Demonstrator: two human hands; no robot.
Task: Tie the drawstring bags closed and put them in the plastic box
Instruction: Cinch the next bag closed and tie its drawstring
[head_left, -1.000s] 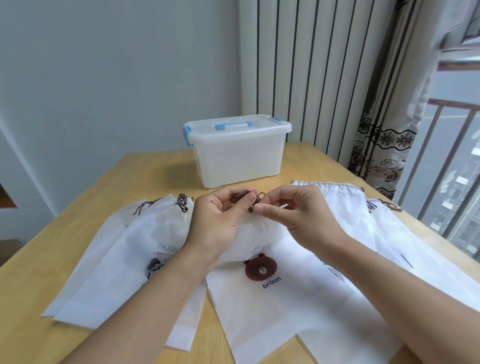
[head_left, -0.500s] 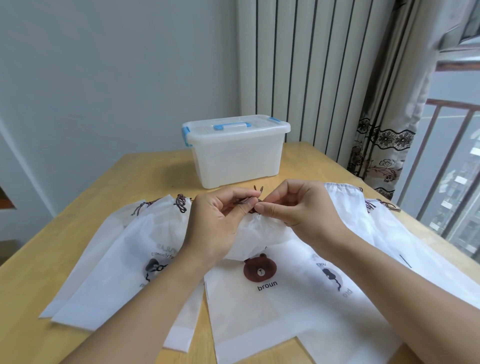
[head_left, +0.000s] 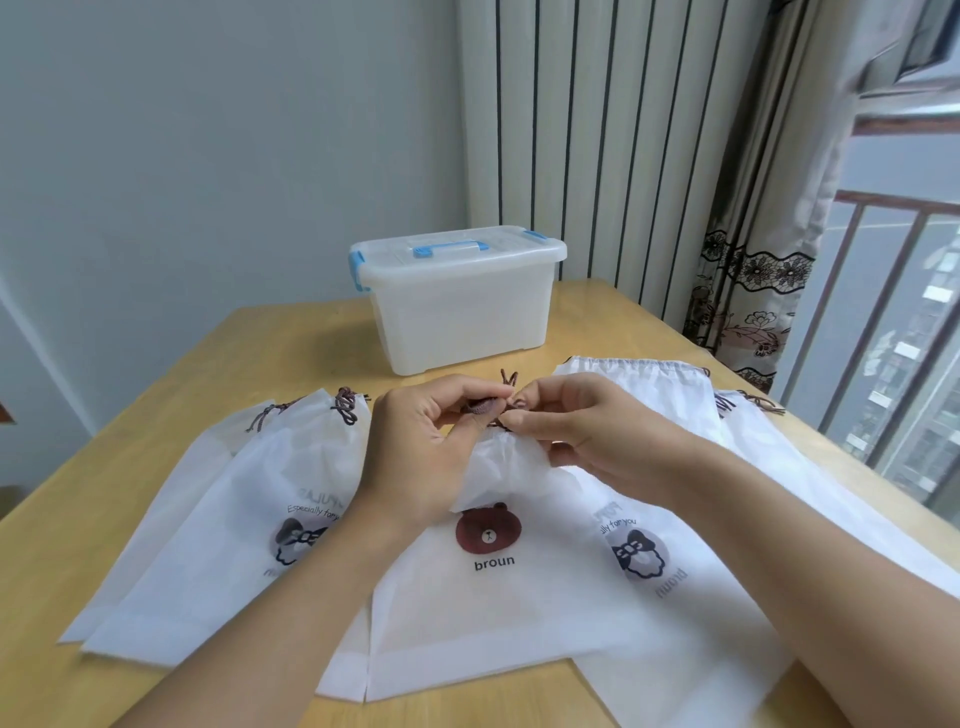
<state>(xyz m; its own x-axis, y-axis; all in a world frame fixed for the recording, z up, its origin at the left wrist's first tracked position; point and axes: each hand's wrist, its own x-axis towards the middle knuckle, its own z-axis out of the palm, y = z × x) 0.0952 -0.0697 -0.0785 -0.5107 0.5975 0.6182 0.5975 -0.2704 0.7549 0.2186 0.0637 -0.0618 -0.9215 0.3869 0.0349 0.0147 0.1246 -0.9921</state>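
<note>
The two hands have drawn closer together over the last second: the open loop of brown cord that showed between the fingers a moment ago is gone, and now only two short cord ends stick up above the knuckles, which suggests the knot on the bear bag is being pulled snug. The left hand pinches the dark cord between thumb and curled fingers, and the right hand pinches it from the other side, fingertips almost touching the left's; whether the knot is fully cinched I cannot tell, since the fingers hide it. The bag's neck is bunched into soft gathers just under the hands, while its body lies flat on the pale wooden tabletop, thin, matte and slightly translucent, with a brown bear face and the word "broun" printed on it. To the left lie tied bags with their necks already puckered and a braided cord bow at the top; to the right untied bags lie flat with straight open hems. The plastic box, frosted, rectangular, with rounded corners and blue latches and handle, stands beyond the hands with its lid on, so none of the visible bags is inside it yet.
</note>
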